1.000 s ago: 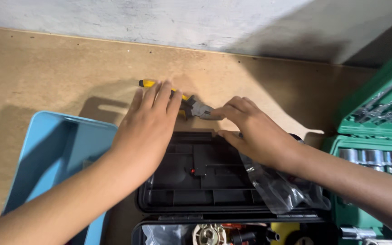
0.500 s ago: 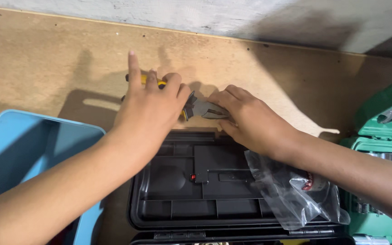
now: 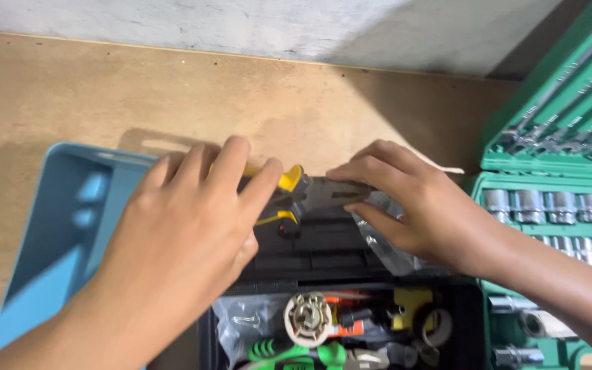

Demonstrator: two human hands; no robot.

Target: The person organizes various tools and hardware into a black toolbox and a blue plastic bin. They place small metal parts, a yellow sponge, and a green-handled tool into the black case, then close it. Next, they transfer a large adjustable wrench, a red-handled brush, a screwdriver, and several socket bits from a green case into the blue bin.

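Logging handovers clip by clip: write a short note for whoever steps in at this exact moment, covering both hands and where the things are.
Left hand: closed around the yellow-and-black handles of the pliers.
Right hand: fingertips resting on the pliers' metal jaws, over a clear plastic bag.
The pliers are held over the black tray of the open toolbox, which holds mixed tools and small parts.
A blue tray lies to the left, a green socket set case to the right.
Done: pliers in hand. Left: pliers not yet set down anywhere.
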